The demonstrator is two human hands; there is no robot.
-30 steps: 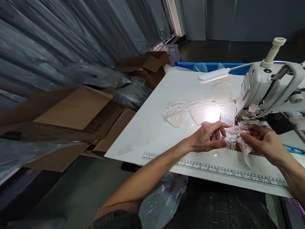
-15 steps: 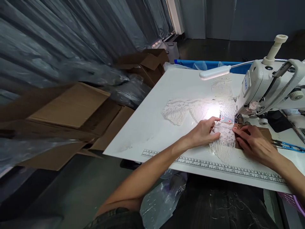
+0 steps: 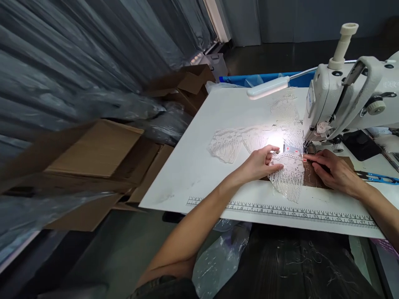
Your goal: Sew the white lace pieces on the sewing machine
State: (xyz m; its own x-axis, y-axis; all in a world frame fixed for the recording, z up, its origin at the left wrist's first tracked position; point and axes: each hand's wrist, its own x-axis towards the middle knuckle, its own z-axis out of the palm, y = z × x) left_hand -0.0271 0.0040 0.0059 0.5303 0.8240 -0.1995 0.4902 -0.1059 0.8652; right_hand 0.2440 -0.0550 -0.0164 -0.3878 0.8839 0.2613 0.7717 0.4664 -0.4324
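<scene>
White openwork lace (image 3: 288,178), white sewing machine (image 3: 324,95), brown sheet (image 3: 313,176), blue snips (image 3: 382,178), white tabletop (image 3: 183,174), black-marked ruler (image 3: 274,211)

Hidden, cropped or unreadable, by clock
Cannot make out needle at 3 o'clock, under sewing machine (image 3: 322,93) cropped by right edge; cannot read red-marked tag (image 3: 291,148) there. Cannot confirm a pinch on lace (image 3: 288,176) by left hand (image 3: 259,162). See only part of brown sheet (image 3: 313,177) beneath lace and right hand (image 3: 337,169). Lose some ruler scale (image 3: 304,214) under left forearm (image 3: 199,228), 5 o'clock; lose cardboard box (image 3: 93,151) detail to blur, 9 o'clock, and curtain (image 3: 93,37) past top edge, 10 o'clock.
</scene>
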